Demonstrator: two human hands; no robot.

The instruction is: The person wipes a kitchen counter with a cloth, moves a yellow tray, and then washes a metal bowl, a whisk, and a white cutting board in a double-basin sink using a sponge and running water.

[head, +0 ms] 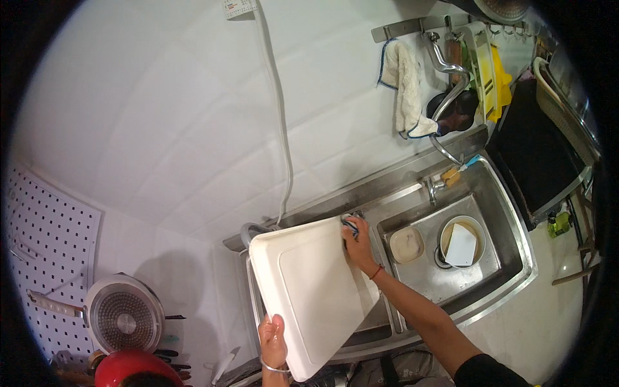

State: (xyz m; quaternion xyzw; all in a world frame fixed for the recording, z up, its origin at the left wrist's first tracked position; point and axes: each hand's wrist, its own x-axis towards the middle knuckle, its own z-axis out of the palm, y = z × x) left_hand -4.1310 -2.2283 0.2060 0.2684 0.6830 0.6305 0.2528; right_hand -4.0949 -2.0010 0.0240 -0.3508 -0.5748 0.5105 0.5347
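A large white rectangular plastic tray or lid (314,290) is tilted over the left basin of a stainless steel double sink. My left hand (273,338) grips its lower left edge, thumb on the rim. At its upper right edge, my right hand (357,242) presses a bunched cloth with dark blue trim (349,226) against the tray. The right basin (464,295) holds a small square pale dish (407,245) and a round pot (478,232) with a white rectangular piece (461,245) in it.
A chrome faucet (433,188) stands behind the basins, beside a yellow sponge (450,177) and a blue-handled brush (470,162). A pale towel (408,92) hangs on the wall rail. At the lower left are a frying pan (126,321) and a red round object (138,370).
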